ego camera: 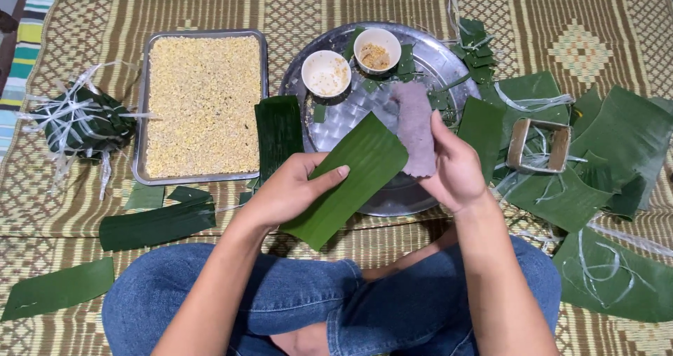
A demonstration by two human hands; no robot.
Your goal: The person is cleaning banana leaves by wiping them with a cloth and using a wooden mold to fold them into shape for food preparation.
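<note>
**Hands wiping a leaf strip above a round metal tray**

Left hand [291,188] grips a long green banana-leaf strip [354,177] from below, thumb pressed across its upper face, so that the strip lies slantwise over the near rim of a round silver metal tray [434,62]. Right hand [454,168] pinches a small greyish-purple cloth [415,128] between thumb and fingers; the cloth touches the far end of the strip. On the tray stand two small white bowls, one nearly empty [326,73] and one holding a brownish filling [377,49], among leaf scraps. Left of the tray, a rectangular metal pan of yellow grain [205,104] lies full and level, apparently untouched. A bare rectangular wooden mould [539,144] rests on cut leaves to the right, with nothing yet inside it. One finished leaf parcel tied with pale plastic strings [83,123] lies at far left on the woven floor mat [589,19]. Judged from this layout, one parcel is complete, and the next stands at leaf preparation; lining the mould, filling, folding and tying all appear to remain.
</note>
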